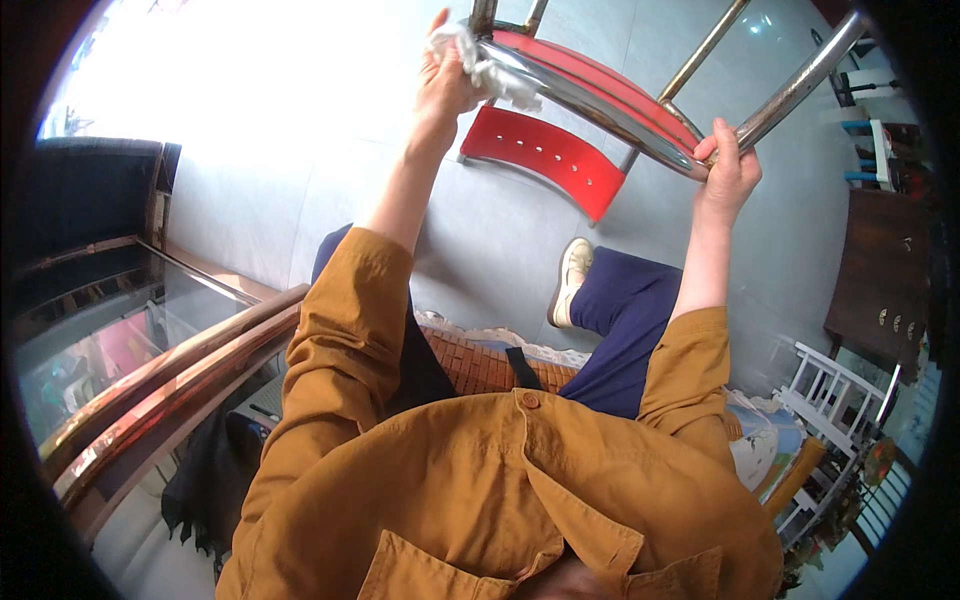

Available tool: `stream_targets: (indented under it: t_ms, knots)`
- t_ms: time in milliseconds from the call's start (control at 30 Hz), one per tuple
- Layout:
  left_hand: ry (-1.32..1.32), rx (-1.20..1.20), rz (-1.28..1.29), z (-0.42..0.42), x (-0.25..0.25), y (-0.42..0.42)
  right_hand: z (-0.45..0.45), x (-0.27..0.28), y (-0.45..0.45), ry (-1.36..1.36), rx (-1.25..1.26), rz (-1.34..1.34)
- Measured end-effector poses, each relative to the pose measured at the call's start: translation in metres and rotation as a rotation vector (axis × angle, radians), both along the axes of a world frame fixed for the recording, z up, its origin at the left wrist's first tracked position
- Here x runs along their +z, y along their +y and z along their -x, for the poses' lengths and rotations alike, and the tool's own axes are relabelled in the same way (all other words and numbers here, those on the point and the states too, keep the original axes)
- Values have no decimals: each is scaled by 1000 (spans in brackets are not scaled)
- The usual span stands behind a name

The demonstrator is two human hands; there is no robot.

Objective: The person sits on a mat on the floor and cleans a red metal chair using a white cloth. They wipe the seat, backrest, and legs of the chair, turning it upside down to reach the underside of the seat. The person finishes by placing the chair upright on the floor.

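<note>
In front of me a metal-framed chair is tipped over, its red seat [600,79] edge-on and its chrome tube legs [802,75] pointing up and away. Its curved red backrest [544,154], pierced by a row of holes, hangs low near the floor. A crumpled white cloth [510,84] is in my left hand [441,90], pressed around the left end of the chrome seat rail [592,112]. My right hand [727,176] grips the frame's right corner, where a leg meets the rail. Brownish stains mark parts of the metal.
I sit on a seat covered by a brown tile mat [472,364]. A wood-framed glass table [210,349] stands close on my left. To the right are a dark wooden cabinet [874,262], a white slatted rack [832,386] and a white-and-blue stool [879,154]. Grey tiles [480,202] cover the floor.
</note>
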State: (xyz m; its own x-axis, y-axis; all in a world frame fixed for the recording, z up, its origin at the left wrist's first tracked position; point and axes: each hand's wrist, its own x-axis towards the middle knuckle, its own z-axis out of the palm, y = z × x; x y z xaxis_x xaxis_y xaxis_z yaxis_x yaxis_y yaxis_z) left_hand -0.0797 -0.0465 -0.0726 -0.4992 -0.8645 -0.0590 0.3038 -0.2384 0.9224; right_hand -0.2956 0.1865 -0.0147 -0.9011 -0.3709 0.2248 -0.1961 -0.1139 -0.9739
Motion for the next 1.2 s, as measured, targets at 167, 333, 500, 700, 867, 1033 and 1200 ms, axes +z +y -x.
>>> stream_targets:
  t_ms: [167, 333, 500, 700, 867, 1033, 1200]
  knots:
    - [-300, -65, -300, 8, -75, -2, 17, -3, -9, -55, -37, 18]
    - [-362, -359, -283, -4, -138, 7, 34, -7, -14, -99, -87, 21]
    - [-423, -409, -405, -9, -210, 34, 64, -18, -16, -139, -149, 18]
    - [-625, -314, -561, -9, -296, 80, 101, -24, -11, -227, -227, -32]
    - [-428, -433, -703, -15, -344, 114, 118, -43, 1, -256, -323, -10]
    - [-406, -510, -860, -2, -336, 150, 124, -51, 11, -256, -403, 22]
    - [-164, -427, -859, 4, -392, 156, 128, -53, 26, -246, -341, -18]
